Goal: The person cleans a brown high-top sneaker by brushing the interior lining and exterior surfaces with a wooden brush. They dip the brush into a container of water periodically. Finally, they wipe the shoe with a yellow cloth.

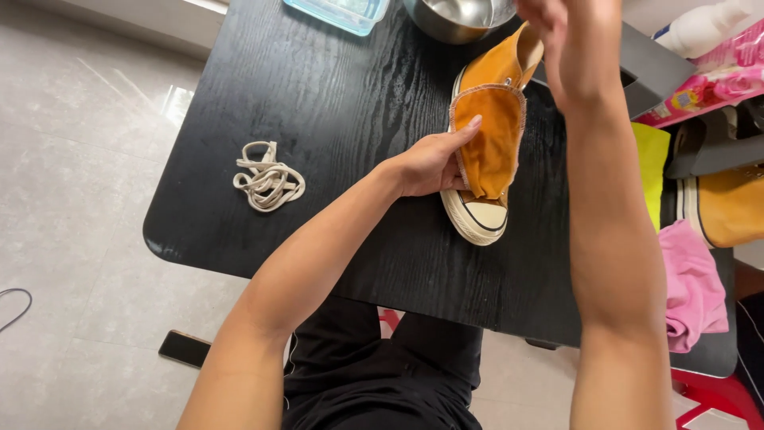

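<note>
An orange high-top sneaker [485, 215] with a white rubber toe lies on the black table [334, 111], toe toward me. My left hand [430, 163] grips its side and presses an orange cloth [492, 139] over the front of the shoe. My right hand [569, 36] is raised above the shoe's heel end at the top edge of the view; its fingers are cut off, so what it holds is unclear. A bundle of cream shoelaces [268, 178] lies loose on the table to the left.
A metal bowl [458, 16] and a clear blue plastic box [338, 12] stand at the table's far edge. At right lie a second orange shoe [728, 203], a pink cloth [692, 287], a yellow cloth [651, 163]. A phone [185, 348] lies on the floor.
</note>
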